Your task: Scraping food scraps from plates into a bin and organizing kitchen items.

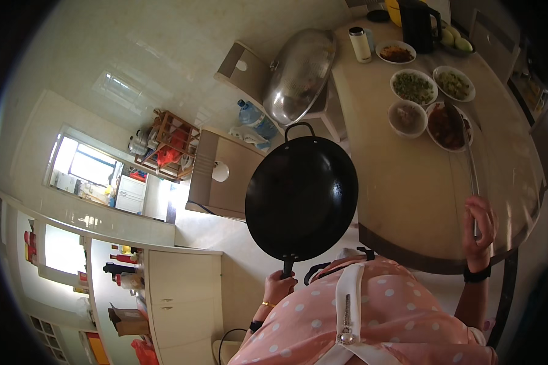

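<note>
My left hand (278, 287) grips the black handle of a wok (301, 196), which hangs beside the table's left edge. The wok's dark inside faces me, and no food shows in it. In my right hand (479, 226) is the long metal handle of a spatula (472, 171). The spatula's dark head lies over a white plate (430, 138) of reddish-brown food, partly covering it. Whether the head touches the food I cannot tell. Left of that plate stands a white bowl (407, 132) with pale contents.
Dishes of chopped greens (413, 87) and pale green vegetables (453, 86), a cream tumbler (360, 45) and a black kettle (418, 27) stand farther back on the table (406, 196). A large metal lid (301, 73) rests by a chair (244, 68); another chair (226, 178) is left of the wok.
</note>
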Demonstrator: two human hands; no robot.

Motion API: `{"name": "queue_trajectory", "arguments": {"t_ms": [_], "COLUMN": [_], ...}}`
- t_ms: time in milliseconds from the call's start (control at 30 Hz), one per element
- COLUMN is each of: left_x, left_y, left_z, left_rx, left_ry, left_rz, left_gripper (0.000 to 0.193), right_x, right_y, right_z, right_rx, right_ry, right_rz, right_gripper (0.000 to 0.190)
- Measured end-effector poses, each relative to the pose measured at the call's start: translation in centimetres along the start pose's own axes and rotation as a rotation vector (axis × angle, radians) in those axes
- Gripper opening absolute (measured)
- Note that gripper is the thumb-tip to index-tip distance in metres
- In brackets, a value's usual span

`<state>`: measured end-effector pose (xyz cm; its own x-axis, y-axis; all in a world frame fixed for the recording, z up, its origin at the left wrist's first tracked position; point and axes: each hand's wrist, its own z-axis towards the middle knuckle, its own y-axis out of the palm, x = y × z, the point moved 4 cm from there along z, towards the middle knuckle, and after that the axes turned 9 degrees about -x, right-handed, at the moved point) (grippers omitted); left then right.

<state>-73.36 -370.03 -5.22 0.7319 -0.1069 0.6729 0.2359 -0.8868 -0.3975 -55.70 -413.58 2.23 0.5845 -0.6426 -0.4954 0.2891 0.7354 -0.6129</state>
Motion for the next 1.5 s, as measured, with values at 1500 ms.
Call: {"name": "queue_trajectory", "arguments": {"t_ms": [1500], "left_x": [0.3], "left_y": [0.5], "left_z": [0.7], "left_rx": [-0.015], "left_ry": [0.013], "left_rz": [0.016], "left_gripper": [0.02], "right_x": [9.0], "right_y": [-6.0], "right_z": [-2.9], "right_rx": [0.592], "right_ry": [0.294], "right_rz": [0.61], "right_gripper": [0.034]}}
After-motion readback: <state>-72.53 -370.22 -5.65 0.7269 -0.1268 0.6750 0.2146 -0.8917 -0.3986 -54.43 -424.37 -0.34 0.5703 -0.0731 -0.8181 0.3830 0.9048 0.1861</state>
